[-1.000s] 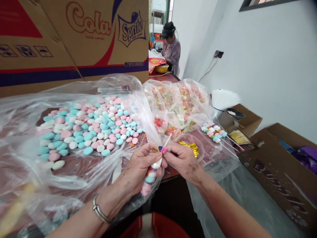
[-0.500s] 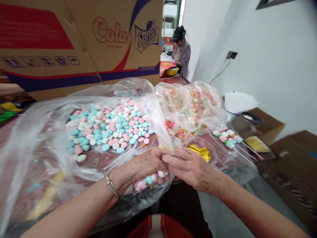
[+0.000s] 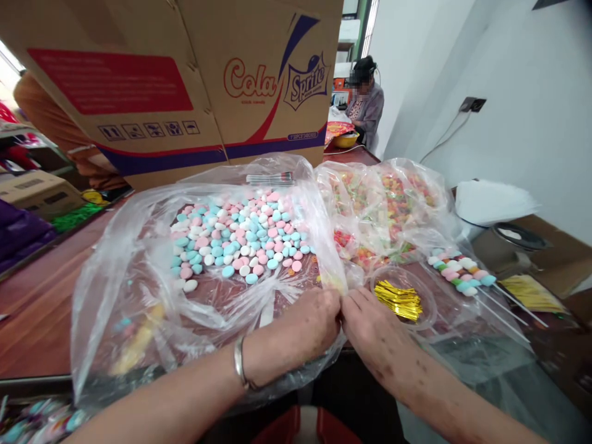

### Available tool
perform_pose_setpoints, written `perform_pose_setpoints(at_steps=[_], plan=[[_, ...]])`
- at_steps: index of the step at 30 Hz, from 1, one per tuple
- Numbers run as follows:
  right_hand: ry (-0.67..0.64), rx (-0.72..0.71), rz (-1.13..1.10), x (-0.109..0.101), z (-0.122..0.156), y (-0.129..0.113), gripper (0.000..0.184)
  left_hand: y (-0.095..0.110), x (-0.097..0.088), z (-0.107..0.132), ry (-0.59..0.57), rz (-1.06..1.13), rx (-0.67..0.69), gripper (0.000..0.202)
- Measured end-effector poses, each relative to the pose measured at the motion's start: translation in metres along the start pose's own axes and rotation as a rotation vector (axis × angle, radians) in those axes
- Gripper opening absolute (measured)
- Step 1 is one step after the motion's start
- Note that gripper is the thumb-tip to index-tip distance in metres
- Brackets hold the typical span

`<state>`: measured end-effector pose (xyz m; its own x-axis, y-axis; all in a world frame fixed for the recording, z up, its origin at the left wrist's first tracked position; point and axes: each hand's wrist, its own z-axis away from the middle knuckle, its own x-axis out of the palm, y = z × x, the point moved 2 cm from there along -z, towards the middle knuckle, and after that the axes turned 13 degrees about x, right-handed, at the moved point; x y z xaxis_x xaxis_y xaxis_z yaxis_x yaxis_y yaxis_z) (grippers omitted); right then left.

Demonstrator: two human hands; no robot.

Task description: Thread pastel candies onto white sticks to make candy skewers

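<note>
My left hand (image 3: 296, 327), with a bangle at the wrist, is closed at the table's front edge. My right hand (image 3: 377, 333) is closed too, its fingers meeting the left ones. Both pinch the gathered clear plastic of a small candy bag, which shows below them in the earlier frame; now my hands and forearms hide it. Behind my left hand, pink, blue and white candies (image 3: 252, 237) lie spread in a large clear plastic bag (image 3: 108, 265). Gold twist ties (image 3: 398, 300) lie in a round clear dish right of my right hand.
A large cardboard box (image 3: 259, 37) stands behind the candies. Clear bags of fruit-coloured sweets (image 3: 393, 197) lie at the back right. Marshmallow skewers (image 3: 460, 271) rest at right, near a grey pot (image 3: 504, 246). Farther back sits another person (image 3: 370, 105). Wrapped candies (image 3: 41, 419) fill the lower left corner.
The view has swung left, so things appear farther right. My fingers have drawn tightly together, and the small candy bag beneath them has gone out of sight.
</note>
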<state>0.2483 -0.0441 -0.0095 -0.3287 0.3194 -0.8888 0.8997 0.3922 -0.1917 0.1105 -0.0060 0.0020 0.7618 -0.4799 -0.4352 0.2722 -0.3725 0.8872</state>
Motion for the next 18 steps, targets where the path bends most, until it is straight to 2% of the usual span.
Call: perform_pose_setpoints(at_steps=[3,5,9,12,15,17,18], plan=[[-0.048,0.187,-0.120,0.009,-0.006,0.005,0.019,0.003,0.009,0.004,-0.011,-0.271,0.032,0.020],[-0.030,0.255,-0.154,0.012,-0.009,0.006,0.020,0.005,0.010,0.005,-0.035,-0.481,0.067,0.022],[0.091,0.237,-0.030,0.014,-0.013,0.000,0.025,0.005,0.008,0.003,-0.057,-0.696,0.170,0.026],[0.076,0.248,0.016,0.019,-0.018,0.000,0.022,-0.002,0.010,0.004,-0.068,-0.824,0.248,0.029],[-0.003,0.315,-0.072,0.023,-0.024,0.007,0.016,-0.010,0.012,0.006,0.029,-0.831,0.283,0.028],[-0.008,0.308,-0.145,0.023,-0.027,0.013,0.014,-0.012,0.010,0.006,0.139,-0.698,0.240,0.023],[0.016,0.279,-0.171,0.020,-0.029,0.015,0.015,-0.011,0.007,0.005,0.199,-0.564,0.192,0.020]])
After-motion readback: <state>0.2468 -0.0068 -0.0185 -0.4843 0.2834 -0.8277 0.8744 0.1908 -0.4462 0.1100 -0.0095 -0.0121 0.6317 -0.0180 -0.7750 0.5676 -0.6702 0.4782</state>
